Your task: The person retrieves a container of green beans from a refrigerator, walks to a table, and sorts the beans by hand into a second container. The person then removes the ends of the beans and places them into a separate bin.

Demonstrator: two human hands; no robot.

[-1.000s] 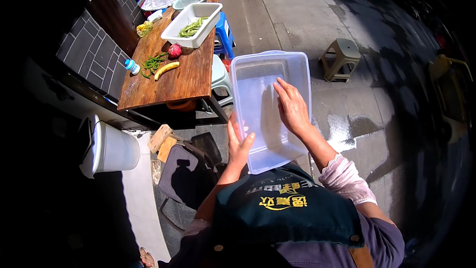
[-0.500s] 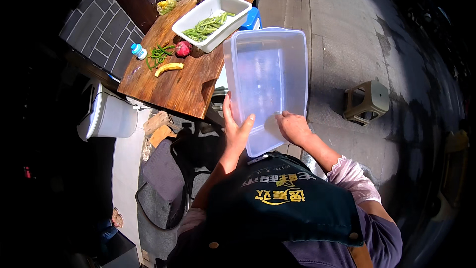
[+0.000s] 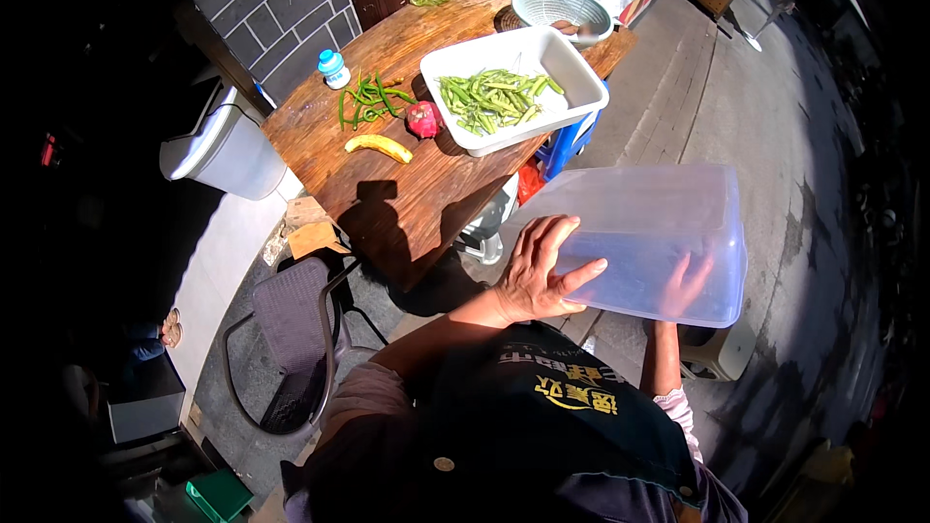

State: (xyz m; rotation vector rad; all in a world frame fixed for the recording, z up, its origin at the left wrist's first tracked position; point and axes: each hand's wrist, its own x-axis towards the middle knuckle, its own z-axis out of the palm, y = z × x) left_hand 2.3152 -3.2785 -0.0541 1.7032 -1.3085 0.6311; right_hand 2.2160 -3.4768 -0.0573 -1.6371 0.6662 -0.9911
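Deep shadow is swallowing the far left, where little but a white bin (image 3: 237, 150) and a dark chair (image 3: 291, 310) is showing. On the worktop (image 3: 320, 155), a blue-capped bottle (image 3: 333, 70) is standing behind green peppers (image 3: 366, 102); a banana (image 3: 379, 146) and a pinkish-red fruit (image 3: 423, 120) are lying near them. Wood is running from the banana to the front edge, partly under the wearer's shadow. A white tub (image 3: 572, 73) is holding green pods (image 3: 494, 97); the contents of the colander (image 3: 557, 2) behind are blurring.

The left hand (image 3: 542, 276) is overlapping the left end of a translucent tub (image 3: 639, 203) — its fingers are bending, thumb spread wide, contact unclear. That tub is tilting beyond the worktop's right edge. The right hand (image 3: 686, 283) is showing hazily through its wall — whether those fingers are gripping, I cannot tell. The tub is partly covering a stool (image 3: 722, 353); paving is stretching away rightward.
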